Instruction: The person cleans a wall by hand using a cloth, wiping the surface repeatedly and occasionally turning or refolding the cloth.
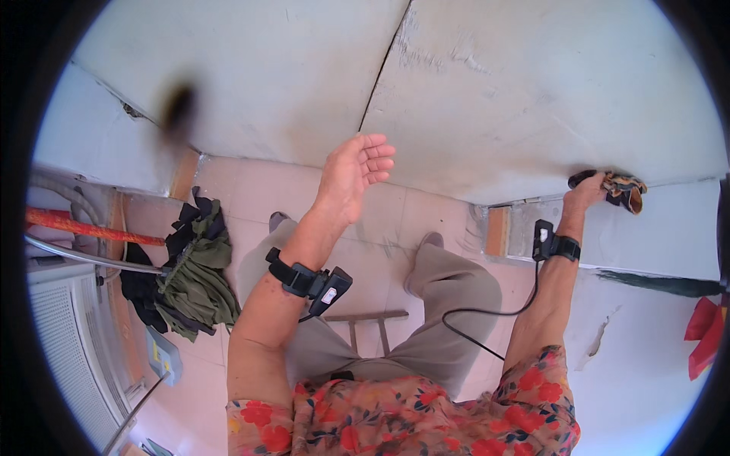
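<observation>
My left hand (355, 176) is raised in front of me, near the dark seam between two pale panels (513, 85). Its fingers are loosely curled, and nothing is in it. Out to the right, my right hand (587, 192) grips a bunched cloth (624, 185) with orange and dark patches. The cloth is by the lower edge of the right panel, where a dark smudge shows. I cannot tell whether it presses on the surface. Both forearms wear black strapped devices, and a cable (485, 312) runs from the right one.
On the left, a mop with green and black cloth strips (197, 285) rests beside red and metal poles. A grey dustpan (162, 356) and a white perforated panel (68, 330) are nearby. Pink tiles (365, 245) lie underfoot, with a wooden frame (368, 316) between my legs. Red fabric (704, 336) is far right.
</observation>
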Available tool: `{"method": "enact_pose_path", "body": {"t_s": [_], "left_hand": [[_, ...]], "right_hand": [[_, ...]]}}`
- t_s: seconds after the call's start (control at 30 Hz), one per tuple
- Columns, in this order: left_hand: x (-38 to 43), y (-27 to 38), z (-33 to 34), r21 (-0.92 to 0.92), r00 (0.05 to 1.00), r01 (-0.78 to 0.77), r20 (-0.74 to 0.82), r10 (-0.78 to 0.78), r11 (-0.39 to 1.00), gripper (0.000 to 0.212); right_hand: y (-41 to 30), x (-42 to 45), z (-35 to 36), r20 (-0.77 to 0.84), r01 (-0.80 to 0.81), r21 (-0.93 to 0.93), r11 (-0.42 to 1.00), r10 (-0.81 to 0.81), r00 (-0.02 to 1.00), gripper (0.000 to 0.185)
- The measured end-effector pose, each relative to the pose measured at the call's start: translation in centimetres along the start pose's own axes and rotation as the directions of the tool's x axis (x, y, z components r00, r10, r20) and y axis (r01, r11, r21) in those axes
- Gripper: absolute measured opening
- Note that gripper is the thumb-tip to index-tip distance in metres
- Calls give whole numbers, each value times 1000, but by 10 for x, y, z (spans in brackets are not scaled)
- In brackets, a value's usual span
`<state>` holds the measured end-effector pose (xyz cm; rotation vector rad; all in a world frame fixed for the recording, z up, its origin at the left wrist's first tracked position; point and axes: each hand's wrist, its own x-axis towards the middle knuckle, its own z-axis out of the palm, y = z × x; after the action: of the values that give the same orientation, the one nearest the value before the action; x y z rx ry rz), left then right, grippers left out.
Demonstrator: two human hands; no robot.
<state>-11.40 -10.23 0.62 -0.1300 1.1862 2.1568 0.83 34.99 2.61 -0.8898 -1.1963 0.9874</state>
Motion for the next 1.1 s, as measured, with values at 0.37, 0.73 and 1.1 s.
{"method": "enact_pose_path", "body": {"t_s": [0.37,0.73,1.1], "left_hand": [[0,0,3,20,1000,-2,23,1,1000,40],[0,2,3,19,999,-37,26,36,999,39],[-4,8,-5,-15,996,-89,3,89,996,39]], "right_hand": [[90,-53,-9,291,-711,104,696,662,691,33],[-84,-185,56,312,-78,269,960,-10,950,41],[-145,-255,128,680,996,83,20,-732,-42,37]]}}
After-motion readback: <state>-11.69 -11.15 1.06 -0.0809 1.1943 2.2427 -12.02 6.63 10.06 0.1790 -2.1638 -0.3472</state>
